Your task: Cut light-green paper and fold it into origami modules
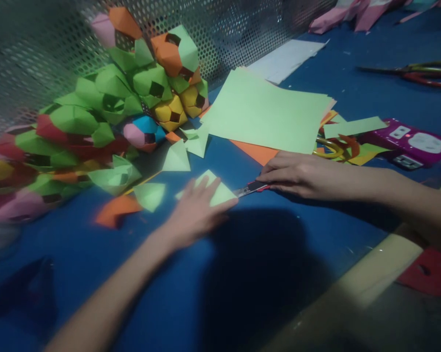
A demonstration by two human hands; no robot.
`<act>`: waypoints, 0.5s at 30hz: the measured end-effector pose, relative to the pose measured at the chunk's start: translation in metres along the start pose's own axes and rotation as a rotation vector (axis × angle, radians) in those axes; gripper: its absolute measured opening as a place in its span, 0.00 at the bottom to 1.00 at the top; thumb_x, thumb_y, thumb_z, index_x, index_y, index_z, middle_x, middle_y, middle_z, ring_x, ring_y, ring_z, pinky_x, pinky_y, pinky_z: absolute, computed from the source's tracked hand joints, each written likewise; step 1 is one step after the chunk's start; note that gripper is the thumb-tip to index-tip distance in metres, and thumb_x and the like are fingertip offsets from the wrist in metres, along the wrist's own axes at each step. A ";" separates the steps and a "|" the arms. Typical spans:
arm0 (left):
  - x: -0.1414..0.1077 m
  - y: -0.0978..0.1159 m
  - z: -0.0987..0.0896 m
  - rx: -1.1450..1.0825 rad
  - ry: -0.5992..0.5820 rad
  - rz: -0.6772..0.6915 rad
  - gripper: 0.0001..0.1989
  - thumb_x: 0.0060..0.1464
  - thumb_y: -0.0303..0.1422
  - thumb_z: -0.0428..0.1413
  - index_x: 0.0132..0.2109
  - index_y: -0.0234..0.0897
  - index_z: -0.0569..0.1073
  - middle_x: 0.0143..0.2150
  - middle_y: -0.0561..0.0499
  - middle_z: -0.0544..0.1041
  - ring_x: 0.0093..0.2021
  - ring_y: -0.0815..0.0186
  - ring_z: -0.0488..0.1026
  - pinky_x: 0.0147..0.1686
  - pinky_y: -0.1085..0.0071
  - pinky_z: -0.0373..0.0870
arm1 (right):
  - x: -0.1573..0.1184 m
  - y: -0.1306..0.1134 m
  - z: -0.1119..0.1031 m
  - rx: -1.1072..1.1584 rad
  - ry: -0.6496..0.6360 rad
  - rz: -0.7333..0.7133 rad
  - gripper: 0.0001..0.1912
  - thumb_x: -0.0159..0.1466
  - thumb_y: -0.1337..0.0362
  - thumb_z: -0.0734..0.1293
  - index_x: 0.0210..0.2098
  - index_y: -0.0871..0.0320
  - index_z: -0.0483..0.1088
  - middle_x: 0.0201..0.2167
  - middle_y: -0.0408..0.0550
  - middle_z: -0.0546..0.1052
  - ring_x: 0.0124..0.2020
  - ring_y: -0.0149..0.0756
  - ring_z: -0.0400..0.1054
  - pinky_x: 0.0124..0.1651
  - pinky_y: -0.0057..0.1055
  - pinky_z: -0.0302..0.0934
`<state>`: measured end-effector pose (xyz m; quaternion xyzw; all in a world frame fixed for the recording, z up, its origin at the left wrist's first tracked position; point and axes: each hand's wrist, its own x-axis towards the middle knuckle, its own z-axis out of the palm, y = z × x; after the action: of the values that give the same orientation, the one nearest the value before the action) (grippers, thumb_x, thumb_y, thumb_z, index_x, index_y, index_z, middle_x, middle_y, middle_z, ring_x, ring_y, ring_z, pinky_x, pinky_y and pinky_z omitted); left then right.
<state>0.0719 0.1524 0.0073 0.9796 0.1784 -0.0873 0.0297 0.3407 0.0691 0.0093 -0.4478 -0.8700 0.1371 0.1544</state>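
A small light green paper [220,192] lies on the blue table. My left hand [196,212] rests on it with the fingers spread, pressing it flat, slightly blurred. Just right of the paper, my right hand [293,175] is closed around a utility knife [251,188] with a red and black handle. The blade end points left and meets the paper's right corner. Behind my hands lies a stack of light green sheets [267,110], with an orange sheet [255,152] sticking out beneath it.
Folded paper shapes [110,93] in several colours are piled at the left against a perforated metal panel [235,34]. Paper strips and a purple box [412,142] lie to the right, scissors [418,71] farther back. Green pieces [150,195] sit left of my left hand.
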 end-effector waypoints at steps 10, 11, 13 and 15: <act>-0.001 -0.001 0.004 -0.019 -0.011 -0.007 0.23 0.60 0.40 0.50 0.62 0.58 0.60 0.69 0.47 0.51 0.69 0.47 0.44 0.62 0.43 0.48 | -0.004 0.002 0.003 0.046 0.026 0.018 0.19 0.69 0.63 0.55 0.54 0.57 0.69 0.42 0.56 0.74 0.44 0.41 0.65 0.45 0.39 0.59; -0.001 -0.001 0.004 -0.018 -0.011 -0.013 0.23 0.60 0.40 0.50 0.62 0.57 0.59 0.69 0.47 0.51 0.69 0.47 0.44 0.62 0.43 0.48 | -0.005 0.002 0.003 0.053 0.027 0.019 0.19 0.69 0.63 0.55 0.54 0.57 0.69 0.42 0.56 0.74 0.44 0.41 0.65 0.45 0.39 0.60; -0.001 -0.001 0.005 -0.016 -0.010 -0.029 0.24 0.61 0.40 0.49 0.64 0.53 0.57 0.69 0.45 0.52 0.69 0.48 0.44 0.62 0.44 0.47 | -0.006 0.001 0.002 0.073 0.031 0.022 0.19 0.69 0.63 0.55 0.54 0.58 0.69 0.43 0.56 0.74 0.44 0.41 0.65 0.45 0.38 0.60; -0.001 -0.001 0.005 -0.012 0.000 -0.049 0.25 0.62 0.40 0.47 0.65 0.47 0.56 0.69 0.42 0.51 0.69 0.48 0.43 0.62 0.45 0.47 | -0.008 0.001 0.001 0.096 0.046 0.035 0.19 0.69 0.62 0.56 0.54 0.58 0.69 0.43 0.56 0.73 0.44 0.41 0.65 0.44 0.37 0.61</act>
<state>0.0698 0.1524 0.0023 0.9747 0.2031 -0.0867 0.0336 0.3452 0.0632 0.0074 -0.4579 -0.8506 0.1712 0.1935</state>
